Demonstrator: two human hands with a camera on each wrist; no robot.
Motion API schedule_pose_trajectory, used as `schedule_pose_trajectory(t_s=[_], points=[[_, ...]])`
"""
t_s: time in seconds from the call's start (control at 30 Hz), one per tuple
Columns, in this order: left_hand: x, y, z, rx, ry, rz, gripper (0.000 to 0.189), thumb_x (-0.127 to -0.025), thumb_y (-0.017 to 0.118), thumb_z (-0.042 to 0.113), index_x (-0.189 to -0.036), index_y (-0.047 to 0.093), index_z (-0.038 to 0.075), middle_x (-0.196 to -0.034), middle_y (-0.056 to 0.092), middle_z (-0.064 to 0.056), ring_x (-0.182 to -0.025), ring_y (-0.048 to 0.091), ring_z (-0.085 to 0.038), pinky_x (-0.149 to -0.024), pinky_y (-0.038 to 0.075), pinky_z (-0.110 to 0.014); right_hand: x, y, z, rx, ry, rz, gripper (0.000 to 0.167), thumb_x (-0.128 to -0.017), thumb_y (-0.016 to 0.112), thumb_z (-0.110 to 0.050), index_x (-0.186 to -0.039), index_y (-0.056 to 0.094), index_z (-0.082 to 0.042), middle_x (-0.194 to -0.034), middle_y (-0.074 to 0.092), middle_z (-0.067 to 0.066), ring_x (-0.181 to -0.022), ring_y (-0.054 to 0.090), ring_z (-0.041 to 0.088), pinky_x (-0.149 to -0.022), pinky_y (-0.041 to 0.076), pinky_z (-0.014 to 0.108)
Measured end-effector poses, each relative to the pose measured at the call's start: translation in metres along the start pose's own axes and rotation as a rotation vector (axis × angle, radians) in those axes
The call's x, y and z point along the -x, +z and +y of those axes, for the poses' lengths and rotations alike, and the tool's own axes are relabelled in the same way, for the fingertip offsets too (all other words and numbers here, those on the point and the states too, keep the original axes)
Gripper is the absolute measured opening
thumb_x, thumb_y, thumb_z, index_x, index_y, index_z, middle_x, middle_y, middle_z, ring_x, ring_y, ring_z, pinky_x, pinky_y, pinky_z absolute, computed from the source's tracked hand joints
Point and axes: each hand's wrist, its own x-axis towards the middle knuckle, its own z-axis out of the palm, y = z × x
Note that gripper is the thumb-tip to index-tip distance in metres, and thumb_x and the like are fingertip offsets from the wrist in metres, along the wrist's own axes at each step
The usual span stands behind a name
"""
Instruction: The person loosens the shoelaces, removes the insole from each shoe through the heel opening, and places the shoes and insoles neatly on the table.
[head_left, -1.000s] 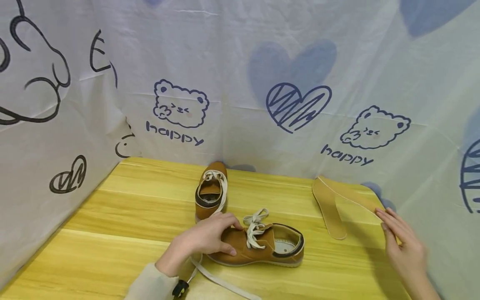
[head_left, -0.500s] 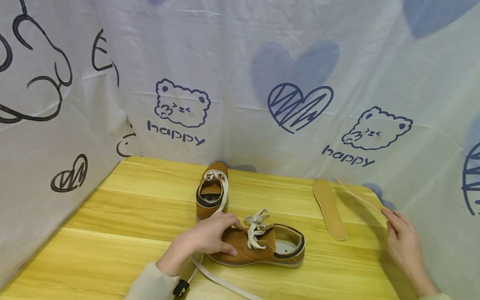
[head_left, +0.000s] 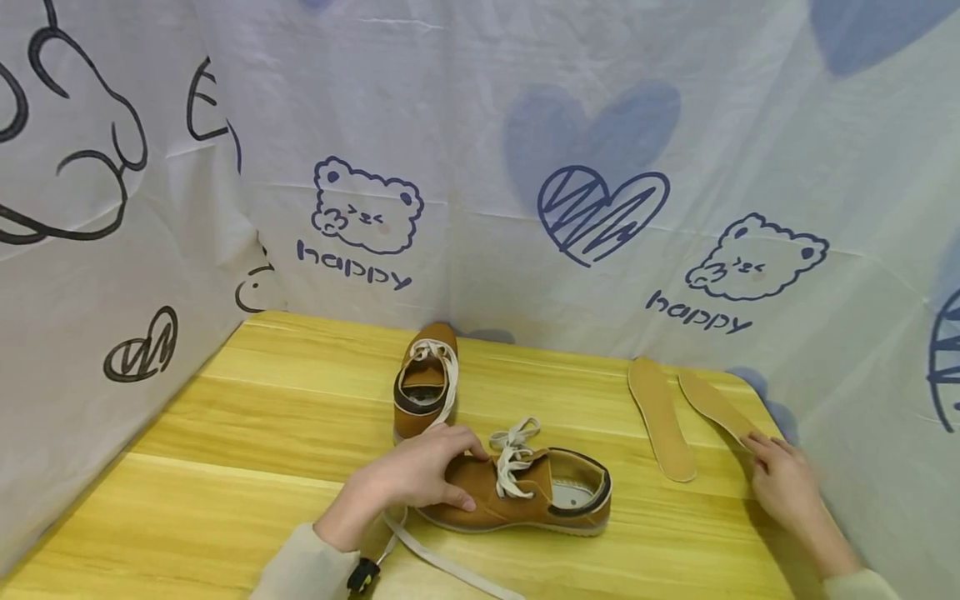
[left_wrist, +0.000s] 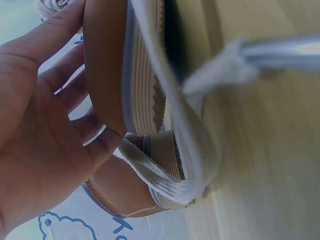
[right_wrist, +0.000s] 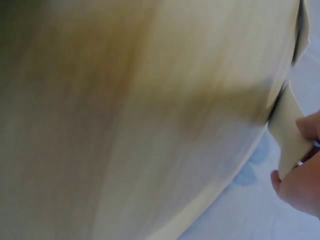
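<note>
My left hand [head_left: 416, 473] grips the toe of a brown lace-up shoe [head_left: 525, 500] lying crosswise on the table, thumb on the near side. The left wrist view shows the palm beside the shoe's ribbed sole [left_wrist: 145, 85], with a loose white lace [left_wrist: 192, 145] across it. At the right, my right hand [head_left: 783, 483] pinches the near end of a tan insole [head_left: 708, 400], which lies low over the table. In the right wrist view this insole [right_wrist: 287, 132] sits between thumb and fingers. A second insole [head_left: 660, 421] lies flat just left of it.
Behind the left hand stands the other brown shoe [head_left: 423, 379], toe towards the back. A white lace [head_left: 450, 568] trails to the table's front. The wooden table [head_left: 247, 417] is enclosed by a printed white cloth [head_left: 480, 275] at the back and sides.
My right hand has lowered the insole from above the table and moved a little left, bringing it beside the other insole. The left hand and the shoes stay put.
</note>
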Motion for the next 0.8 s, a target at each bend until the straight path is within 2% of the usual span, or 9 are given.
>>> schedule_pose_trajectory(t_s=[0.23, 0.37, 0.63, 0.8], points=[[-0.001, 0.0, 0.0, -0.005, 0.004, -0.001, 0.051, -0.081, 0.091, 0.035, -0.123, 0.068, 0.019, -0.125, 0.065, 0.009, -0.122, 0.056, -0.018, -0.106, 0.047, -0.04, -0.003, 0.005, -0.008, 0.079, -0.024, -0.217, 0.037, -0.091, 0.061, 0.008, -0.127, 0.061, 0.019, -0.131, 0.053, 0.046, -0.117, 0.052, 0.065, -0.099, 0.037, 0.071], [-0.001, 0.001, 0.0, -0.004, 0.003, -0.001, 0.051, -0.081, 0.091, 0.035, -0.123, 0.068, 0.019, -0.125, 0.065, 0.009, -0.121, 0.056, -0.018, -0.106, 0.047, -0.039, -0.005, 0.006, -0.012, 0.082, 0.006, -0.331, 0.041, -0.097, 0.059, 0.002, -0.134, 0.055, 0.02, -0.137, 0.047, 0.048, -0.123, 0.05, 0.064, -0.099, 0.034, 0.068], [0.0, 0.001, -0.002, -0.01, 0.008, 0.003, 0.05, -0.081, 0.091, 0.036, -0.123, 0.068, 0.019, -0.125, 0.065, 0.009, -0.122, 0.056, -0.018, -0.106, 0.047, -0.039, -0.007, 0.007, -0.018, 0.073, 0.038, -0.413, 0.046, -0.103, 0.053, -0.005, -0.14, 0.048, 0.021, -0.143, 0.04, 0.048, -0.127, 0.046, 0.064, -0.1, 0.031, 0.067], [-0.001, 0.002, 0.0, -0.004, 0.003, 0.006, 0.051, -0.081, 0.091, 0.034, -0.123, 0.068, 0.019, -0.126, 0.065, 0.008, -0.124, 0.056, -0.02, -0.107, 0.046, -0.041, -0.006, -0.001, -0.019, -0.024, 0.092, -0.409, 0.051, -0.103, 0.053, -0.008, -0.145, 0.043, 0.02, -0.148, 0.037, 0.046, -0.132, 0.038, 0.066, -0.105, 0.03, 0.07]])
